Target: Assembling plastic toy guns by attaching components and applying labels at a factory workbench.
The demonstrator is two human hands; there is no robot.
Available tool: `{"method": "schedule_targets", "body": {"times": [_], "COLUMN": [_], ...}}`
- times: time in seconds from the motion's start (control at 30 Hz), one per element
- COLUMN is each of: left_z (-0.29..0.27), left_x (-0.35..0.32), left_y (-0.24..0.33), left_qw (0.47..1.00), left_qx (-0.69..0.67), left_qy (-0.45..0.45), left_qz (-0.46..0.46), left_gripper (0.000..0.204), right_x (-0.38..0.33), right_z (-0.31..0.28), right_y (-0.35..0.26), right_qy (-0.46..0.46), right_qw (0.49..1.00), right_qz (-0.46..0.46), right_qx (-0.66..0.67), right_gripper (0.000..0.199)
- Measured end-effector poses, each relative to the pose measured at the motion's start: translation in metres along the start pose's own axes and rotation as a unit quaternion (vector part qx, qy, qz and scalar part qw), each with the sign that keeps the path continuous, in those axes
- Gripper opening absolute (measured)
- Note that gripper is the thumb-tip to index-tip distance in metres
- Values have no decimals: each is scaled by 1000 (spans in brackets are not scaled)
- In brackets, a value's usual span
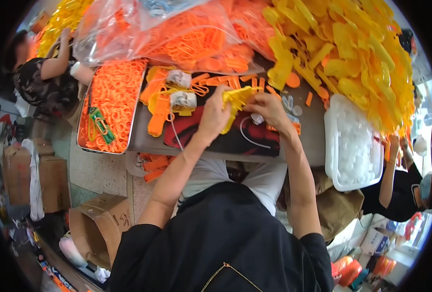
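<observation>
Both my hands grip a yellow plastic part over the middle of the table. My left hand is closed on its left side, and my right hand pinches its right end. Beneath them lies a dark red and black cloth or mat. A thin white cord curves below my right hand, by a small shiny piece. Left of my left hand are orange plastic parts and a whitish roll-shaped piece set in yellow plastic. My fingers partly hide the yellow part.
A tray of small orange rings with a green tool stands at left. Bags of orange parts and a heap of yellow parts fill the back. A white bin sits right. Two other people work at the sides.
</observation>
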State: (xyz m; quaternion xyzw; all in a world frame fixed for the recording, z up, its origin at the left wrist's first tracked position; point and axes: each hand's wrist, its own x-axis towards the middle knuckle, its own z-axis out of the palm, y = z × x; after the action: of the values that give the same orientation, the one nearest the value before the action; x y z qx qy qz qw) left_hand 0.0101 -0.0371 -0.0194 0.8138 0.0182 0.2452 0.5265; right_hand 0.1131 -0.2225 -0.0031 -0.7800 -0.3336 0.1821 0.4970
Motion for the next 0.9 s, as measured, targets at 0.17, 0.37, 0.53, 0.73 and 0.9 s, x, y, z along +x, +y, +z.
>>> {"method": "schedule_targets", "body": {"times": [0.17,0.37,0.53,0.73,0.9], "left_z": [3,2,-13,10,4], "left_x": [1,-6,-11,-14,-44], "left_y": [-16,-20,-19,17,13], "left_qw": [999,997,892,942,963], "left_qx": [7,9,-324,323,254], "left_qy": [-48,-73,-137,69,45], "left_qz": [-14,-29,-284,64,78], "left_gripper": [27,29,33,67,26], "right_x": [-3,8,7,-4,-81], "right_z": [-2,-5,-7,7,17], "right_y": [2,5,-4,-13,-50], "right_qy": [-51,-59,-140,-91,235], "right_qw": [993,998,986,982,947], "right_qz": [61,27,88,97,-38], "right_qx": [84,19,23,-134,-215], "right_gripper": [13,13,15,24,39]}}
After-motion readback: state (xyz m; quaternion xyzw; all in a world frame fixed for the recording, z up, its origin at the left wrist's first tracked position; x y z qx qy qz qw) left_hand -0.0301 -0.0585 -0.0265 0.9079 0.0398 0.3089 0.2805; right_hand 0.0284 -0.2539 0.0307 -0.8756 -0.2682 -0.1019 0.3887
